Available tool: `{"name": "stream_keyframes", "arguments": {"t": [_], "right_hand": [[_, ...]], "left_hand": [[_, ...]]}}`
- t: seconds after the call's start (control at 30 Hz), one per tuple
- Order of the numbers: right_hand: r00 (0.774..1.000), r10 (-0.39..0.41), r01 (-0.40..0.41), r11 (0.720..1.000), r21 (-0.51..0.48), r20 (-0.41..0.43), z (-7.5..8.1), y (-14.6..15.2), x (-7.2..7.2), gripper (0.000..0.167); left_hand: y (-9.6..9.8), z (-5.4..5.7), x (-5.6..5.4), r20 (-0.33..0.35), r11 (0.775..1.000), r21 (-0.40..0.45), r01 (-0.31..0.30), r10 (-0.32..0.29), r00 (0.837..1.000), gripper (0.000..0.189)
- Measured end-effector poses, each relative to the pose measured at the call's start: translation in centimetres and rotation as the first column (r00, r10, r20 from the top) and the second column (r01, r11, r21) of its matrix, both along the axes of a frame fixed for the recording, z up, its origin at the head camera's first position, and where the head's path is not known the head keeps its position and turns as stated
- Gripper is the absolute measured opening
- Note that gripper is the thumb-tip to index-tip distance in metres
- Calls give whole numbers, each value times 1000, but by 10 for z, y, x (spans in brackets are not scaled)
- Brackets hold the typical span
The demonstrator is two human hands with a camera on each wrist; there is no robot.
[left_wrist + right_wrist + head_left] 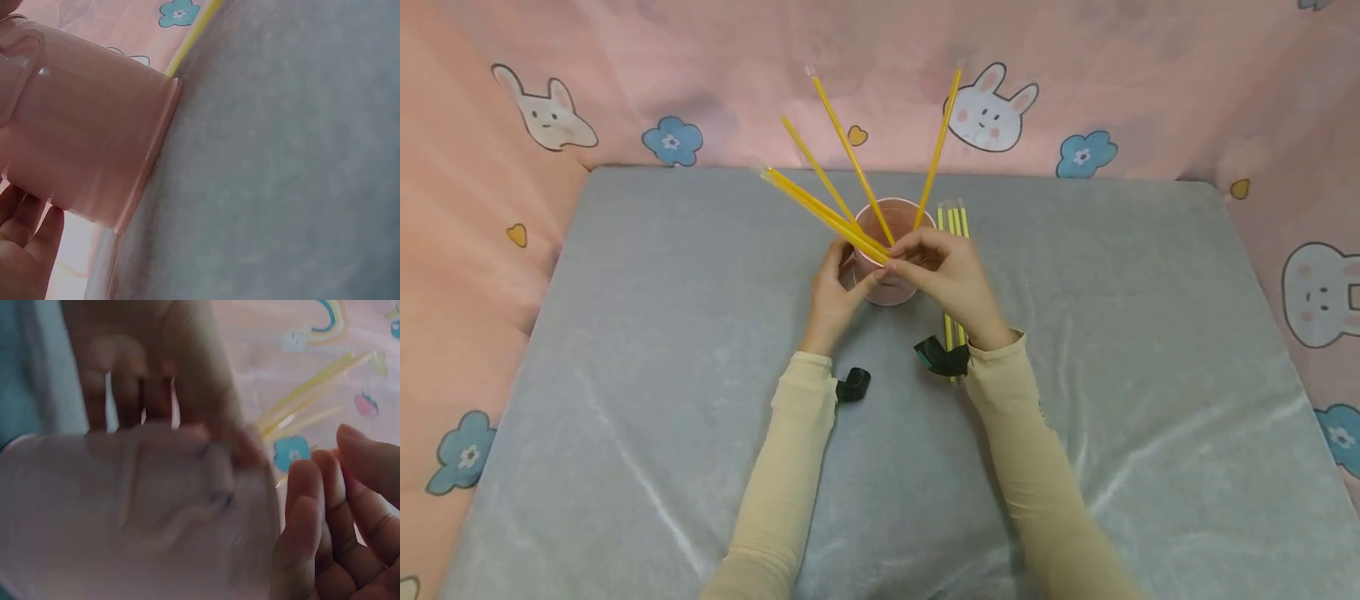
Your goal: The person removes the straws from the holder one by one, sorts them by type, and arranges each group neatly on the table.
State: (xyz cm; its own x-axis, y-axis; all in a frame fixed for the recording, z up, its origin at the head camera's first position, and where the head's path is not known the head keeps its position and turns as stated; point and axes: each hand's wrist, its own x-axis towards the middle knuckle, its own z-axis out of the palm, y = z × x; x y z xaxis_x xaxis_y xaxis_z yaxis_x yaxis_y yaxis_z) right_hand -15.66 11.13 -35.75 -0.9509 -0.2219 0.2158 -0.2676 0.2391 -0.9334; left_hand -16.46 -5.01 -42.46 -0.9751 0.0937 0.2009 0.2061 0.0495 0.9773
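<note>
A pink mug [891, 287] stands upright on the grey cloth, its handle [178, 494] on the side toward the person. My left hand [837, 293] grips it from the left, fingers [47, 234] on its wall and thumb at the rim. Several yellow-orange sticks [831, 218] with clear tips lean out of the mug, most to the left and one stick [937, 150] to the right. Over the near rim, my right hand [951, 271] has thumb and index fingertips close together beside the leaning sticks; I cannot tell whether they pinch one.
Several yellow sticks [955, 225] lie side by side on the table right of the mug, partly under the right hand and wrist. Grey cloth covers the table [662, 358]. A pink patterned curtain [760, 50] rises behind it and at both sides.
</note>
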Motion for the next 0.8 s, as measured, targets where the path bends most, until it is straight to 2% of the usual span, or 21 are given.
{"name": "stream_keyframes", "arguments": {"t": [0.07, 0.17, 0.33, 0.43, 0.53, 0.67, 0.8], "right_hand": [[1000, 2, -2, 1000, 2, 0, 3, -9, -3, 13], [1000, -20, 20, 999, 34, -4, 5, -18, -10, 12], [999, -22, 27, 994, 109, -44, 2, -26, -24, 10], [997, -14, 26, 987, 156, -79, 1, -28, -28, 9], [995, -14, 33, 981, 190, -101, 1, -30, -30, 8], [996, -13, 32, 977, 212, -91, 3, -33, -33, 8], [997, -19, 36, 971, 238, -72, 4, -35, -35, 9]], "left_hand": [[1, 5, 2, 10, 1000, -1, 4, -4, 1000, 57], [1, 20, 8, 19, 1000, -2, 11, -11, 1000, 57], [1, 23, 10, 27, 1000, -13, 11, -10, 1000, 56], [1, 20, 9, 20, 1000, -8, 8, -8, 1000, 56], [2, 9, 4, 10, 1000, 8, 3, -3, 1000, 57], [2, -9, -4, 0, 1000, 18, -8, 8, 1000, 59], [2, -13, -6, -16, 1000, 5, -19, 19, 1000, 59]]}}
